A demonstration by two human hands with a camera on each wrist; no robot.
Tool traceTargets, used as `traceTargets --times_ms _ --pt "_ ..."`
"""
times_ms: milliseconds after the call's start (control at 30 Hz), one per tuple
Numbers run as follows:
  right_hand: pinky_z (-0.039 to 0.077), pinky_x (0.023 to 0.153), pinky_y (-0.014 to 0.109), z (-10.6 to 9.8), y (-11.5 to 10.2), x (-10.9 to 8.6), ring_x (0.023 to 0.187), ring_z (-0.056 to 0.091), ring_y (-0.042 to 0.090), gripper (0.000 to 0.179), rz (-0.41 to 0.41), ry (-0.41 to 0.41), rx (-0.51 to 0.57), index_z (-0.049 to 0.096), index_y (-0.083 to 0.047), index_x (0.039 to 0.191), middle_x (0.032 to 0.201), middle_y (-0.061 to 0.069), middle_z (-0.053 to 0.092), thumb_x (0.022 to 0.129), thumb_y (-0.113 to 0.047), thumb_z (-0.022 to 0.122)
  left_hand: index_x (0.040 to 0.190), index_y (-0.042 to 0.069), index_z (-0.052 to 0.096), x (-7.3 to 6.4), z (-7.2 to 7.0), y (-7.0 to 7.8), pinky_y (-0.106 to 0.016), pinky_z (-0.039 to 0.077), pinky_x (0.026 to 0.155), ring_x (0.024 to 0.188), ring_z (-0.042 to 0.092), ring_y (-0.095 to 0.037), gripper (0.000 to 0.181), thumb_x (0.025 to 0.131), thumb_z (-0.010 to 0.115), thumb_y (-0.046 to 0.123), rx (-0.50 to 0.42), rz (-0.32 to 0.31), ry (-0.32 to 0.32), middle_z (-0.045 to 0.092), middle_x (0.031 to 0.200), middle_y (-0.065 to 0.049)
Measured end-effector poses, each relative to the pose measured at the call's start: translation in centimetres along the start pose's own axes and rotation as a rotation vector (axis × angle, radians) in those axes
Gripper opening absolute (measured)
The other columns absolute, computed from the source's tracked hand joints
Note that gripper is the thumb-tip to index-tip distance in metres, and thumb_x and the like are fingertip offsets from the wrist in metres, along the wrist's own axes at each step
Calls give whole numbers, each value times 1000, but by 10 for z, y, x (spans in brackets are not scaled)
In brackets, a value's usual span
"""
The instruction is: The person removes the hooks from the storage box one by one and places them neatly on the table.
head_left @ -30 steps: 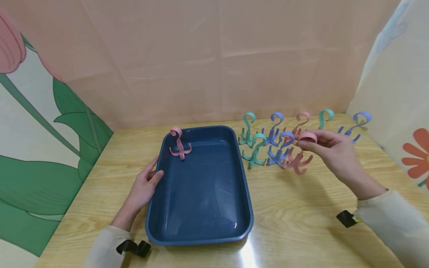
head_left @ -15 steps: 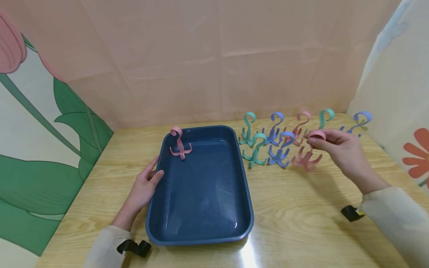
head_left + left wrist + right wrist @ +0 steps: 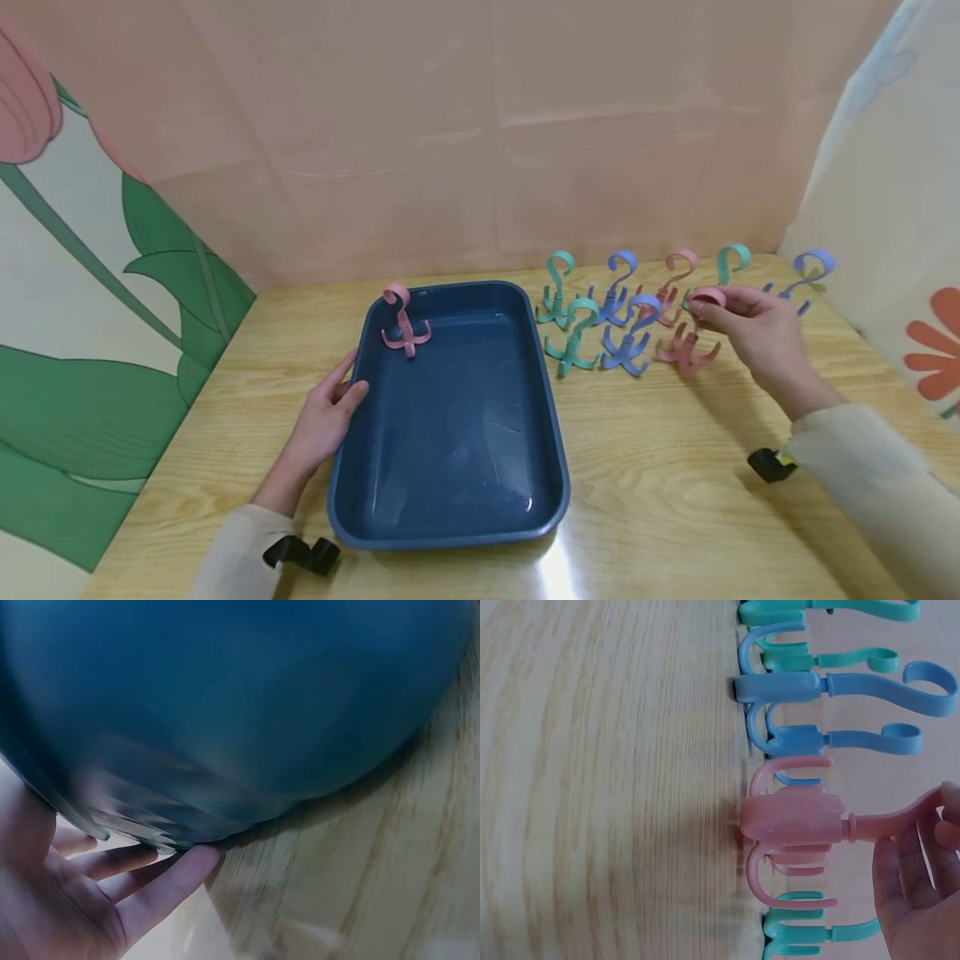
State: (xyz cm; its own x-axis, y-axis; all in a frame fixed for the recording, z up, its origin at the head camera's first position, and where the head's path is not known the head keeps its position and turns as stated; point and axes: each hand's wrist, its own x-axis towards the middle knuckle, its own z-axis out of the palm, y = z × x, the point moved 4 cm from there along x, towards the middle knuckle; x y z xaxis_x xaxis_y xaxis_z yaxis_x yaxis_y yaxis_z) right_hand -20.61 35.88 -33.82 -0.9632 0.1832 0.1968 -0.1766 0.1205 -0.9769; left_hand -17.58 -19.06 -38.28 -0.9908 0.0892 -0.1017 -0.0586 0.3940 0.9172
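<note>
My right hand (image 3: 768, 337) pinches the curled top of a pink four-prong hanging hook (image 3: 686, 352) between thumb and fingers. In the right wrist view, the base of this pink hook (image 3: 795, 820) is right at the tabletop, upright and in line with a blue hook (image 3: 780, 688). At the left, my left hand (image 3: 322, 421) grips the long side of a dark blue tray (image 3: 457, 442), thumb over the rim and fingers along the outer wall (image 3: 225, 735). Another pink hook (image 3: 406, 333) stands in the tray's far left corner.
Two rows of similar hooks stand right of the tray: a green hook (image 3: 573, 337) and a blue hook (image 3: 626, 337) in front, several more behind, including a blue hook (image 3: 810, 271) at far right. A pinkish backdrop (image 3: 480, 150) rises behind the wooden table (image 3: 637, 500).
My right hand has carried the pink hook slightly right, away from the front blue hook, and its base has settled beside it. The left hand and tray have not moved.
</note>
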Motion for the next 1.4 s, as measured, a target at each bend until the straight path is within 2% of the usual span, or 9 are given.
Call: traceTargets --times_ms 167,367,700,967,1233,1400 --pt "56 73 20 1 3 3 80 72 7 25 -10 41 46 75 -1 111 92 -6 76 88 -9 78 162 24 21 0 0 1 -49 52 95 119 61 -38 58 109 44 24 -3 0 -6 52 143 -26" --pt "57 73 22 3 6 5 78 73 9 24 -13 75 136 74 3 107 90 -2 77 86 -5 79 162 25 21 0 0 1 -50 52 95 119 61 -38 58 109 44 24 0 1 -6 52 143 -25" --pt "56 71 20 8 8 0 75 72 9 17 -7 107 149 74 0 103 88 -3 76 86 0 77 162 28 21 2 1 -2 -49 51 96 120 61 -36 58 109 44 26 3 -16 -10 53 143 -23" --pt "54 73 15 7 10 -4 81 70 3 21 26 96 2 71 -4 109 92 -10 74 89 -8 77 162 28 22 3 0 -3 -49 51 96 119 61 -36 58 109 44 26 -7 -23 -12 53 143 -22" --pt "54 72 14 6 13 -5 83 68 0 26 58 107 -80 69 -5 110 92 -15 73 88 -15 79 162 26 22 3 0 -3 -50 51 97 119 60 -37 58 109 45 24 -16 -7 -10 53 143 -23" --pt "52 70 12 7 13 -7 85 64 -1 34 82 119 -226 68 -7 117 92 -21 70 90 -25 78 162 24 21 1 0 0 -50 50 97 121 59 -38 58 109 45 24 -31 15 -11 52 144 -25"
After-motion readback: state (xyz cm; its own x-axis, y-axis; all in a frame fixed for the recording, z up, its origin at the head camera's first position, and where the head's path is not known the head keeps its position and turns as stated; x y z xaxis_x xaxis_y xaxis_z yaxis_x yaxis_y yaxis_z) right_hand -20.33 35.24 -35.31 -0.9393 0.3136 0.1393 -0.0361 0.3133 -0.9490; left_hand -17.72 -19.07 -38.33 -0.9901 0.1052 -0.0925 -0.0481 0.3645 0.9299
